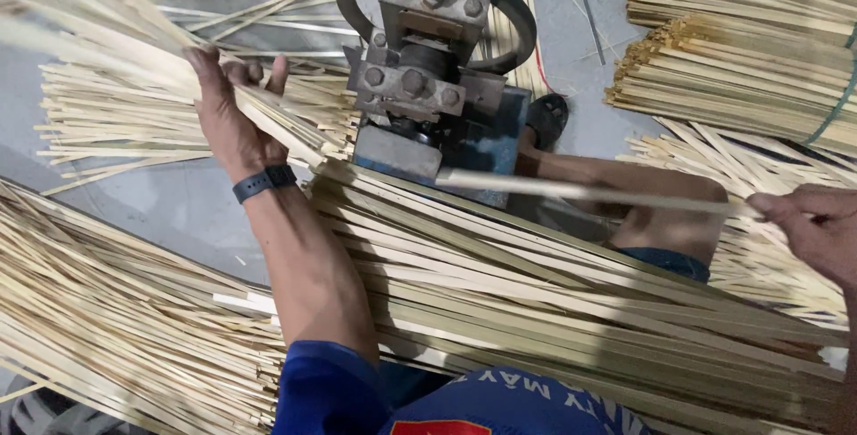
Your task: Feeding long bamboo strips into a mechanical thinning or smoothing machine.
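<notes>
The left hand (234,118), in the upper left of the frame and wearing a dark wristband (264,182), is closed around a thick fan of pale bamboo strips (107,33) that spreads away toward the upper left corner. The right hand (814,225), at the right edge, pinches the end of a single bamboo slat (589,190) between thumb and fingers; the slat runs level to the left and meets the mouth of the metal splitting machine (420,87), a bolted block with a dark wheel (500,6) behind it, at upper centre. By the look of it one slat is going through at this moment. A large layered stack of wider slats (553,301) lies across the lap in the lower middle, so plenty appears unprocessed, while thin strips (116,328) heaped at lower left and the tied bundles (750,69) at upper right suggest much is already done. A bare knee (669,221) and a sandalled foot (546,118) show beside the machine.
</notes>
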